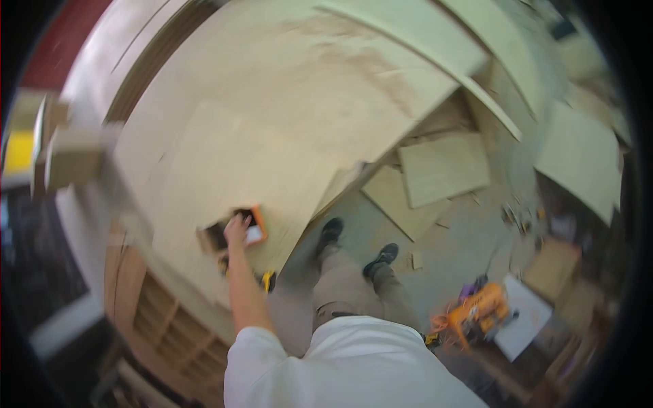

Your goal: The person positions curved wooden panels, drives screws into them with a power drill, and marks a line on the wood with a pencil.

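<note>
My left hand (237,229) reaches down at a small box with an orange rim and dark inside (258,224). Its fingers look bunched together over the dark part; what they hold, if anything, is hidden and blurred. A white patch (254,234) shows within the orange rim. Beside the hand, on the left, is a brown cardboard-like piece (206,241). A yellow and black tool, perhaps a tape measure (269,281), lies near the sheet's edge, close to my forearm. My right hand is out of view.
Large pale plywood sheets (272,129) form the work surface before me. Loose wood panels (445,168) lie on the floor to the right. An orange tool with a cord (479,309) sits at lower right. A slotted wooden rack (166,323) stands at lower left.
</note>
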`<move>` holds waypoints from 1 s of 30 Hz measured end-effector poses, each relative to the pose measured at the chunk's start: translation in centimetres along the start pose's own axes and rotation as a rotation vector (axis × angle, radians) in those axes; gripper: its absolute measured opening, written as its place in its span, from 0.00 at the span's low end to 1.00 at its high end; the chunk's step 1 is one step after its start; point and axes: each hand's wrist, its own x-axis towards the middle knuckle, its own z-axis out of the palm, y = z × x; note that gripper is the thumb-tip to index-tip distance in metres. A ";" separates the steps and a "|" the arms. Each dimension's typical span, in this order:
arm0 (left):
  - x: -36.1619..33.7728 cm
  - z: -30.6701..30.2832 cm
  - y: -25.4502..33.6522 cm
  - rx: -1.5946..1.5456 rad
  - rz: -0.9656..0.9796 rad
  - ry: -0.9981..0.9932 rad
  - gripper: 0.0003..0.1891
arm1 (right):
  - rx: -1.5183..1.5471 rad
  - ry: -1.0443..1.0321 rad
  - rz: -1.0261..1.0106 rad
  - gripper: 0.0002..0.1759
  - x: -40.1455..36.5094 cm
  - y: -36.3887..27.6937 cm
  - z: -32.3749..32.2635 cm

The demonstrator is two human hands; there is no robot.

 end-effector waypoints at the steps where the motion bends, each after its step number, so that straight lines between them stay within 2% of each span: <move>1: -2.6 0.5 2.1 -0.148 -0.062 -0.072 0.08 | -0.003 0.035 -0.025 0.35 0.5 -0.5 -1.8; 2: -5.3 1.5 4.5 -0.287 -0.133 -0.134 0.07 | 0.004 0.055 -0.048 0.34 0.9 -0.9 -3.6; 4: -10.1 3.5 7.7 -0.514 -0.097 -0.304 0.07 | 0.041 0.102 -0.107 0.34 1.9 -1.8 -6.5; 6: -12.6 6.5 10.2 -0.599 -0.094 -0.385 0.07 | 0.102 0.144 -0.160 0.34 2.3 -2.4 -8.0; 8: -12.6 9.6 11.3 -0.669 -0.118 -0.505 0.08 | 0.183 0.181 -0.201 0.34 2.5 -2.6 -8.6; 11: -9.1 16.2 11.1 -0.555 -0.226 -0.652 0.06 | 0.325 0.216 -0.229 0.34 2.4 -3.1 -9.0; 16: -8.7 30.1 11.1 -0.552 -0.229 -0.959 0.05 | 0.331 0.268 -0.108 0.34 3.4 -3.1 -7.0; 17: -9.8 33.1 10.7 -0.634 -0.243 -0.901 0.04 | 0.336 0.264 -0.097 0.33 3.8 -2.3 -6.7; 22: -10.0 41.2 1.6 -0.315 -0.271 -0.492 0.10 | 0.287 0.184 -0.129 0.32 10.5 2.0 -10.3; 25: -12.1 44.4 -3.6 -0.168 -0.271 -0.303 0.10 | 0.231 0.128 -0.171 0.32 15.1 5.9 -15.7; 30: -17.5 49.8 -6.4 -0.159 -0.312 -0.109 0.08 | 0.177 0.083 -0.273 0.31 20.6 12.3 -26.8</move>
